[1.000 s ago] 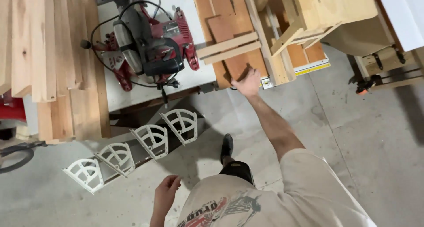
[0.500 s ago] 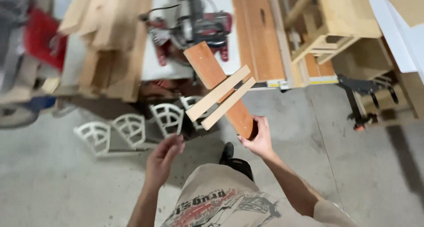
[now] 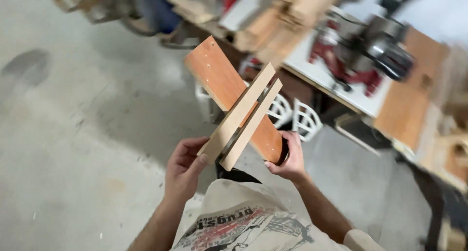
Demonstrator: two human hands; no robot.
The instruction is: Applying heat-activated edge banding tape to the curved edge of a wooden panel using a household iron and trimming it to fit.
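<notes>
I hold a wooden piece in front of my chest: an orange-brown board [image 3: 218, 75] with two pale wooden strips [image 3: 242, 115] fixed across it side by side. My right hand [image 3: 288, 159] grips the board's lower end. My left hand [image 3: 184, 167] holds the lower end of the pale strips, thumb against them. The board tilts up and to the left, away from me.
A red and black miter saw [image 3: 370, 56] sits on a white bench top [image 3: 325, 75] at the upper right. Stacked lumber [image 3: 287, 17] lies behind it. White lattice pieces [image 3: 292, 117] lean under the bench. Grey concrete floor [image 3: 73, 134] spreads to the left.
My left hand has come up and taken hold of the pale strips. The view has swung left, so the saw and bench now sit at the upper right.
</notes>
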